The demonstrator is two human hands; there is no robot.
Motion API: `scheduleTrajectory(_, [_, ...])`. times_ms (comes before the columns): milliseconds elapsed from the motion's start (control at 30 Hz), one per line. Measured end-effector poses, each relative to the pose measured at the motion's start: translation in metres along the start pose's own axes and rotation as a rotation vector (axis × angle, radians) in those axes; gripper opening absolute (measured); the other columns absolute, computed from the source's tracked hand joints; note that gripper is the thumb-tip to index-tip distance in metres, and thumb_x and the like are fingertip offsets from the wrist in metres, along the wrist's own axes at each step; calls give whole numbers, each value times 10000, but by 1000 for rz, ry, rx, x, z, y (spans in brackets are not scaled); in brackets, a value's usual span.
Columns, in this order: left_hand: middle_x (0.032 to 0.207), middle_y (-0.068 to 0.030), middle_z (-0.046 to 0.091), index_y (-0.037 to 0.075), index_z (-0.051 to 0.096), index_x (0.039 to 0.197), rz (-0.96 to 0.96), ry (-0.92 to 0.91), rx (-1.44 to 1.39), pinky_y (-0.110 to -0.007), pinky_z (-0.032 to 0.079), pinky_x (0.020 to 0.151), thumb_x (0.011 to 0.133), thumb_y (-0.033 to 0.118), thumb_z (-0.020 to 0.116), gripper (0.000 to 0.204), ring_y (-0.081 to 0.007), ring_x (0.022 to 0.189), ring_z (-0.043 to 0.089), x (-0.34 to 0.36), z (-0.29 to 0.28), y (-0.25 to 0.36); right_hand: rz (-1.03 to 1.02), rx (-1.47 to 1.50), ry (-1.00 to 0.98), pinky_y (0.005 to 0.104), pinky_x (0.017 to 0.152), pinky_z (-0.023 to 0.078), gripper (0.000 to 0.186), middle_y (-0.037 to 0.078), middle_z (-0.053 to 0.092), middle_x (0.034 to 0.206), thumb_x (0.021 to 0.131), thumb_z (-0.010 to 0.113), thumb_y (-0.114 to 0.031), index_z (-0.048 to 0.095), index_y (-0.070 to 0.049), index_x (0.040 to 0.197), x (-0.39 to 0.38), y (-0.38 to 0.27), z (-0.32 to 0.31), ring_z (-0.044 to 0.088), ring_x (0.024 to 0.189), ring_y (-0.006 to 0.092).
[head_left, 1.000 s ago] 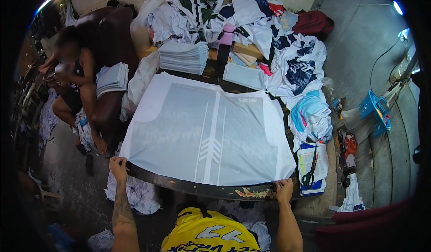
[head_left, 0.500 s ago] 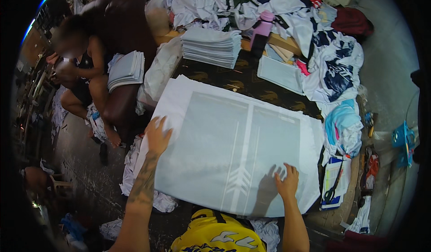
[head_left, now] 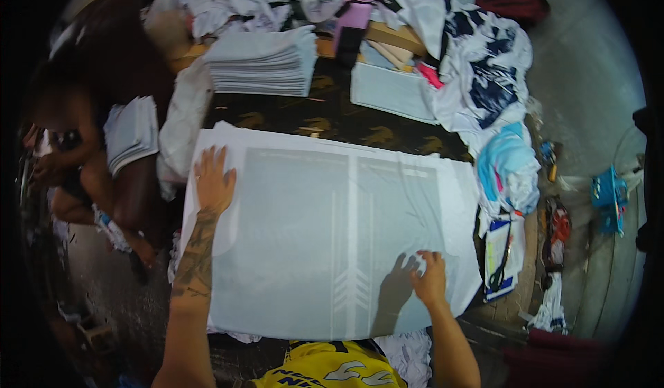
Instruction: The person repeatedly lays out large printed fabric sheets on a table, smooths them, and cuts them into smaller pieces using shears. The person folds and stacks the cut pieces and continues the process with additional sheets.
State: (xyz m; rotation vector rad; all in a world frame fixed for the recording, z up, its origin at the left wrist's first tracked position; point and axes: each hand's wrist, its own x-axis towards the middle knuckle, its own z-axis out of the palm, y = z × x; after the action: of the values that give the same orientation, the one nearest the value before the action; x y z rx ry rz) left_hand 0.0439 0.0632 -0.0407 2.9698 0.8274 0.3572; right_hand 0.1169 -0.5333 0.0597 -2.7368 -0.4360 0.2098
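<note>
A grey-and-white printed fabric panel (head_left: pixel 290 250) lies spread over the near part of the dark patterned surface (head_left: pixel 277 113), with a stack of folded grey cloth (head_left: pixel 263 66) beyond it. The left hand (head_left: pixel 215 180) rests on its upper-left white margin, fingers splayed, grasping nothing; the right hand (head_left: pixel 430 277) is at its lower right, fingers bent, whether pinching fabric I cannot tell.

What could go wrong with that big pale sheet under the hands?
Creases in the pale sheet beyond the right hand might get pressed in. Its near edge seems close to the yellow shirt and could snag there. The scissors near its right edge might catch it if it shifts.
</note>
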Motion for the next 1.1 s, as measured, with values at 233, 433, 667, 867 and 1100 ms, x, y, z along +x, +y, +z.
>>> scheduleTrajectory(233, [1814,-106,186,250,229,1743,-97,-106,129,-720,101,1280,1043,425,607,815,-405,1659,156,14,-28,29,274,-10,-79,472,979,503,324,143,646,1151,866,809,-146,705,-73,1164,-106,37,-20,608,1138,387])
scheduleTrajectory(433, [1553,-156,478,112,538,1508,285,-2,-315,-574,311,1192,950,151,665,573,-365,1455,425,-37,-34,182,156,39,75,483,970,499,297,155,679,1131,891,784,-159,714,-54,1160,-124,96,-33,610,1122,405])
scheduleTrajectory(667, [1299,-137,562,71,614,1324,-1,69,-189,-523,400,1066,955,72,619,370,-326,1235,533,-84,-23,233,4,-145,63,673,1230,290,695,103,461,1686,1011,667,-390,477,-115,1621,81,170,-56,310,1573,482])
scheduleTrajectory(867, [1268,-115,589,133,628,1345,-613,12,56,-512,453,1003,984,160,655,363,-310,1205,573,-113,-41,217,42,-287,-132,719,1250,223,700,78,401,1734,1050,587,-457,477,-68,1621,179,207,-47,262,1610,456])
scheduleTrajectory(1100, [1226,-118,605,141,677,1317,250,138,-297,-502,467,999,982,205,690,341,-305,1174,593,-58,-18,370,-91,-106,126,704,1254,221,689,104,414,1716,985,700,-316,489,-69,1593,112,220,-86,271,1602,463])
